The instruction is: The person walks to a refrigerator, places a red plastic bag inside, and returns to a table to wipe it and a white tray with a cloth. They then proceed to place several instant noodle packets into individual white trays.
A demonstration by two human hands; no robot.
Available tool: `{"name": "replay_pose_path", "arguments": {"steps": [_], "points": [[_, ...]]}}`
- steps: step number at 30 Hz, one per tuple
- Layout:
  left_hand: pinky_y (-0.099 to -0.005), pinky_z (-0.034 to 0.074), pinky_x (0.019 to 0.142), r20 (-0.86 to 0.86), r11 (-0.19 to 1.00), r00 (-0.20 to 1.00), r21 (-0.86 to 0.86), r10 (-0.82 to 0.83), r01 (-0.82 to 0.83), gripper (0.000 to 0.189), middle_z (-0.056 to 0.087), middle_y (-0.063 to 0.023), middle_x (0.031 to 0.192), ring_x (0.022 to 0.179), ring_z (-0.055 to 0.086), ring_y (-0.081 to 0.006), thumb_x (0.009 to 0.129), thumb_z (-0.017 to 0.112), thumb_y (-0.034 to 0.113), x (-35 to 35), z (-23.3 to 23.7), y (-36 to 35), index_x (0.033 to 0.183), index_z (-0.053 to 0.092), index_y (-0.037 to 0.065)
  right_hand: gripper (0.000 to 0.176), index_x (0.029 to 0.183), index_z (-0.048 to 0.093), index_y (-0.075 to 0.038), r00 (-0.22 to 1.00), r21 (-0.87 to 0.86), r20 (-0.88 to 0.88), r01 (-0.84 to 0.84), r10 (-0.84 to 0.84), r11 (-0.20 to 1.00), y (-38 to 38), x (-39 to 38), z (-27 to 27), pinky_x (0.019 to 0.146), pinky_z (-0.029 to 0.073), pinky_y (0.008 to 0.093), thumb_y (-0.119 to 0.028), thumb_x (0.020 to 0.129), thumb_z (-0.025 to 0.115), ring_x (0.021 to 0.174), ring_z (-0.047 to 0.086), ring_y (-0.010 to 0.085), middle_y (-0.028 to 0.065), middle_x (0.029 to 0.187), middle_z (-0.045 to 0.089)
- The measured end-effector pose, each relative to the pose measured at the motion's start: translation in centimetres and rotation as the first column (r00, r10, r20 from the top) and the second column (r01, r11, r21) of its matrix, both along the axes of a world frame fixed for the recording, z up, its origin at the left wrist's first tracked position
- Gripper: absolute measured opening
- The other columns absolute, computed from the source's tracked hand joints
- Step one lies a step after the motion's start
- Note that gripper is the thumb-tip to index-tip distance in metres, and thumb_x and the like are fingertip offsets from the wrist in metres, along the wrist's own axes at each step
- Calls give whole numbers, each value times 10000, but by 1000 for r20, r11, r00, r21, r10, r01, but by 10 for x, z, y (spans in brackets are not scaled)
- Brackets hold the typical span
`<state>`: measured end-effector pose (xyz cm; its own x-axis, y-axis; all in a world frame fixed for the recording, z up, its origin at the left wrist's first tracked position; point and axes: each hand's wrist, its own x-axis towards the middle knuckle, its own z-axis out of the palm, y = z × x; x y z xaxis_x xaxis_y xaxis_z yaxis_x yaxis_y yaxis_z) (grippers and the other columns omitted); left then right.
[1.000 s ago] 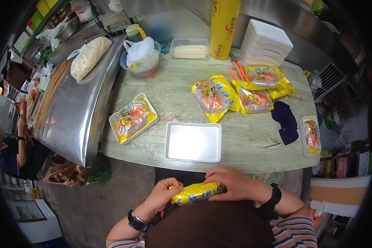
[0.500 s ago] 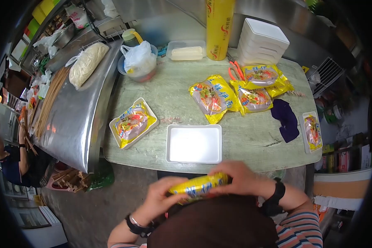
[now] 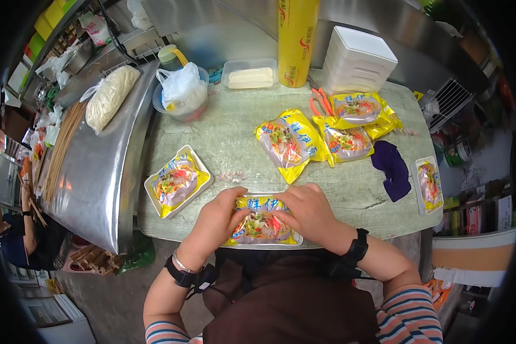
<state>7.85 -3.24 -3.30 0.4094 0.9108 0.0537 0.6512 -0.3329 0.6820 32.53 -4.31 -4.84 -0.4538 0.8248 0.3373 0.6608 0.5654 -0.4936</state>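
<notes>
Both hands press a yellow noodle packet point(image 3: 262, 225) down into a white foam tray point(image 3: 295, 239) at the near edge of the table. My left hand point(image 3: 217, 221) grips the packet's left end. The packet's right end sits under my right hand point(image 3: 308, 211). The tray is mostly hidden beneath the packet and fingers. A second tray with a packet point(image 3: 177, 180) lies to the left. Three loose yellow packets point(image 3: 288, 143) lie further back on the table.
A stack of white foam trays point(image 3: 358, 58), a yellow cling-film roll point(image 3: 295, 35), orange scissors point(image 3: 318, 103) and a lidded tub point(image 3: 249, 74) stand at the back. A purple cloth point(image 3: 391, 169) and another filled tray point(image 3: 427, 184) lie right. A steel counter point(image 3: 97, 160) adjoins left.
The hands moved forward from my lap to the table, and the yellow packet they held now lies flat in the white tray that was empty before.
</notes>
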Motion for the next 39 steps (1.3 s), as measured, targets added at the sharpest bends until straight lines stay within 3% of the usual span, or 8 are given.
{"name": "replay_pose_path", "arguments": {"steps": [8,12,18,22,25,29,35,39], "points": [[-444,491,895,-355,909,933,406,59,97,363,640,-121,1117,1076,593,-337,794,721,113,23,1,-14,1139,626,52,283,992,653,-77,993,161,97,50,-67,986,-3,-6,-11,824,431,403,-249,790,751,950,606,240,55,1003,637],[-490,432,1014,-349,891,931,448,102,70,460,578,-139,1291,1214,523,-386,809,727,197,26,4,-15,1235,610,68,268,978,656,-92,987,195,103,104,-126,975,-1,-6,5,824,436,407,-229,771,755,998,576,254,57,1049,608],[-525,364,1105,-259,928,937,229,-234,295,692,470,-164,1460,1348,432,-406,853,698,385,31,-3,-14,1439,464,102,316,1044,656,-86,999,-79,38,-24,27,997,12,8,1,871,460,439,-175,757,754,1041,560,304,76,1112,598],[-536,348,1115,-265,930,944,255,-196,265,658,457,-170,1472,1354,428,-408,868,685,397,31,-12,-9,1418,484,96,295,1051,655,-67,989,26,-91,123,-120,992,36,29,22,884,472,441,-158,775,704,1070,572,297,101,1141,613],[-520,344,1124,-273,926,948,289,-163,243,621,459,-169,1470,1359,427,-397,893,655,404,39,-15,4,1408,495,96,296,1091,670,-72,940,381,244,131,-236,915,64,41,11,852,504,401,-91,797,638,1058,606,289,99,1149,652],[-497,334,1136,-276,918,951,324,-141,230,610,460,-171,1467,1365,422,-384,905,638,421,40,-19,18,1402,501,94,274,1068,677,-65,966,273,219,72,-135,959,102,47,-6,781,529,375,-92,796,653,1003,643,291,98,1110,683],[-523,339,1118,-372,907,924,353,-87,228,608,453,-178,1473,1361,423,-396,910,627,430,37,-25,54,1406,503,100,151,998,669,-1,869,214,-426,367,-252,906,121,48,53,727,531,385,-24,849,663,831,673,348,168,922,697],[-561,332,1104,-516,894,829,447,217,44,540,461,-199,1456,1356,418,-416,901,638,314,26,-22,102,1393,518,128,181,1011,676,-12,815,150,-463,458,-347,876,84,70,75,720,537,373,-19,830,668,827,679,338,163,940,702]]}}
